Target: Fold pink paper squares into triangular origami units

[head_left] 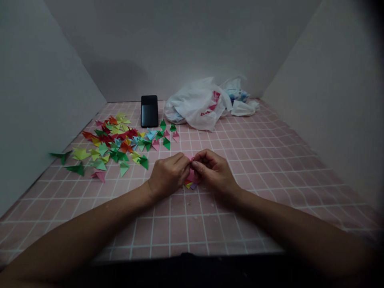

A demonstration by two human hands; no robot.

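My left hand (169, 173) and my right hand (213, 170) meet at the middle of the pink checked tabletop (258, 160). Both are closed in a pinch on a small pink folded paper piece (191, 175) held between their fingertips. Just under the hands lie yellow and purple paper bits (191, 185), partly hidden by the fingers. To the left spreads a pile of several folded paper triangles (120, 142) in green, red, yellow, blue and pink.
A black phone (149, 111) lies at the back centre. White plastic bags (201, 103) and crumpled packaging (241, 102) sit at the back right. Grey walls enclose the table on the left, back and right.
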